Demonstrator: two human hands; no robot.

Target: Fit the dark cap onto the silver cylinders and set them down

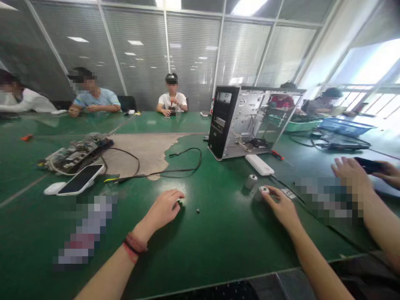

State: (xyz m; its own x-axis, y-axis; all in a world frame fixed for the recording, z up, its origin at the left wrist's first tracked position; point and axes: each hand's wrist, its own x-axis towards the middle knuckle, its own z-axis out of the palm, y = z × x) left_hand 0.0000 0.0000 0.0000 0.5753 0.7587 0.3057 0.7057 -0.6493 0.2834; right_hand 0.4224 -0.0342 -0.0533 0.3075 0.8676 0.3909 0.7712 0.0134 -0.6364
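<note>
My left hand [162, 209] is low over the green table, thumb and fingers pinched together; a sliver of something pale shows at the fingertips, too small to name. To its right a tiny dark round piece [198, 211] lies on the tabletop. My right hand [283, 207] has thumb and fingers around the top of a silvery metal cylinder [264, 190], which appears to stand on the table. A similar metal cylinder [251, 181] stands upright just beyond it, apart from my fingers. Behind my right fingers lies a small flat whitish piece [288, 193].
An open computer case [221, 125] stands ahead, with a white power bank [260, 165] and a screwdriver [278, 156] before it. Left are a phone [81, 180], a circuit assembly [76, 155] and a black cable [187, 170]. A neighbour's hands [353, 175] are close on the right.
</note>
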